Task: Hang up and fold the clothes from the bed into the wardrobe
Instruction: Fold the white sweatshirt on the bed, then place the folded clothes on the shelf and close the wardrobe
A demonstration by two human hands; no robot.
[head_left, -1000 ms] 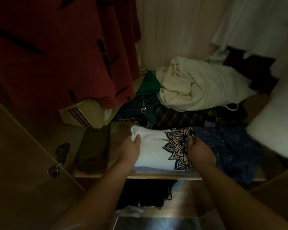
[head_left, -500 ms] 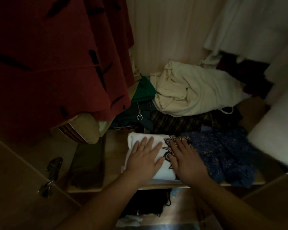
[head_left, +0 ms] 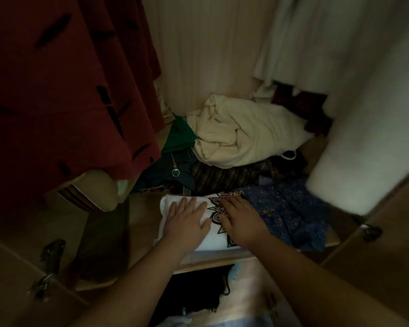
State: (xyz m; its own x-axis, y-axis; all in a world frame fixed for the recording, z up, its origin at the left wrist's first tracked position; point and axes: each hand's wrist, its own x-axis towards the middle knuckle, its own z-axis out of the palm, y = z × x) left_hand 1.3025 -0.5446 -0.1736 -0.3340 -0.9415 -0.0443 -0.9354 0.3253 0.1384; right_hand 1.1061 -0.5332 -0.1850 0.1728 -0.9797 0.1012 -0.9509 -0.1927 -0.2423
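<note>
The folded white T-shirt with a black mandala print (head_left: 213, 243) lies crosswise at the front edge of the pale wooden wardrobe shelf (head_left: 144, 215), directly under both flat, straight-fingered hands, the left hand (head_left: 187, 224) on its plain half and the right hand (head_left: 241, 220) on the print, equally near.

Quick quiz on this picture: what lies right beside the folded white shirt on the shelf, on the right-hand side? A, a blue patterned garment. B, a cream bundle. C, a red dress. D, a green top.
A: the blue patterned garment lies against the right edge of the white shirt, next to the right hand; the green top and cream bundle sit further back.
</note>
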